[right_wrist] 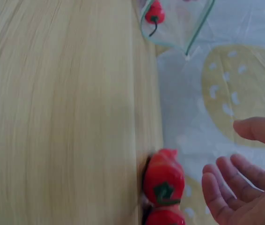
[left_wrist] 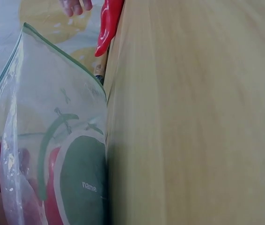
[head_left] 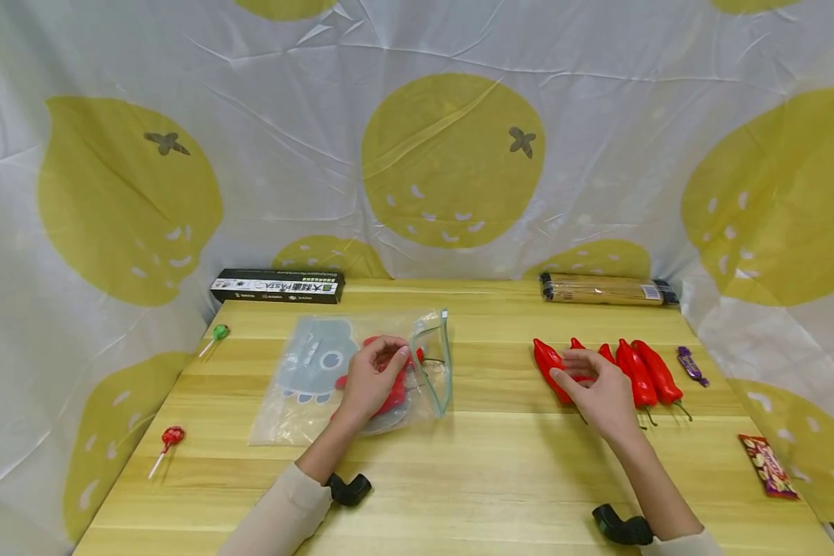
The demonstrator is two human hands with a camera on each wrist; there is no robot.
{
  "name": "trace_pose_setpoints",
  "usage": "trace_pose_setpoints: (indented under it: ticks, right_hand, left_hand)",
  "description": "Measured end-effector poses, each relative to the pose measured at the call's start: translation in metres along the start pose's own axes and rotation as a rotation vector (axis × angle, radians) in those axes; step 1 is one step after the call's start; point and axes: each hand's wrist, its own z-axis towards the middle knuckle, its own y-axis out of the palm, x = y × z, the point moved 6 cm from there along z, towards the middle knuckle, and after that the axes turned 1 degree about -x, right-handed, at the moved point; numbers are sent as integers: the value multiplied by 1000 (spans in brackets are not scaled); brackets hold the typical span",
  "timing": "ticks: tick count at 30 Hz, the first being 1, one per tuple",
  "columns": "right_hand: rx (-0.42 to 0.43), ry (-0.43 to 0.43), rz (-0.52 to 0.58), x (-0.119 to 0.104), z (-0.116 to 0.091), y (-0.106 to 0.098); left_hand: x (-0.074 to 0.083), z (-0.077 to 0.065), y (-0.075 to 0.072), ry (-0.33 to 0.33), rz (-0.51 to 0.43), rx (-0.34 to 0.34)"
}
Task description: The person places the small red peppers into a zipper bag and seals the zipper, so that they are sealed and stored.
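A clear zip bag (head_left: 288,417) with a printed grey-blue cartoon figure lies on the table, its green-edged mouth gaping to the right. Inside it are red chili peppers (head_left: 393,397), partly hidden by my left hand (head_left: 370,382). That hand pinches the bag's upper layer near the mouth. Several more red chili peppers (head_left: 656,372) lie in a row on the right. Over the left part of this row hovers my right hand (head_left: 603,392), fingers loosely bent, hiding some of the peppers. In the right wrist view nothing lies between its thumb and fingers (right_wrist: 238,180).
At the back stand a black pasta box (head_left: 278,286) and a pack of dry noodles (head_left: 601,290). Green (head_left: 220,332) and red (head_left: 173,436) lollipops lie at left. A purple wrapped candy (head_left: 692,366) and a red snack packet (head_left: 768,466) lie near the right edge.
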Motion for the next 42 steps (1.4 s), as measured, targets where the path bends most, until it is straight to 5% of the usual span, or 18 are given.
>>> trace_pose_setpoints:
  ticks: [11,29,34,42]
  right_hand:
    - [-96,18,-161,14,1,8]
    - [-207,1,-192,12,3,38]
    - [-193,33,-37,8,5,40]
    - [-343,107,376,-16,11,68]
  left_hand:
    - [-1,-3,0,-10,4,-14]
    - [-1,-6,2,-13,5,-22]
    - [3,-5,2,6,14,-15]
    - [8,-1,1,41,20,-9]
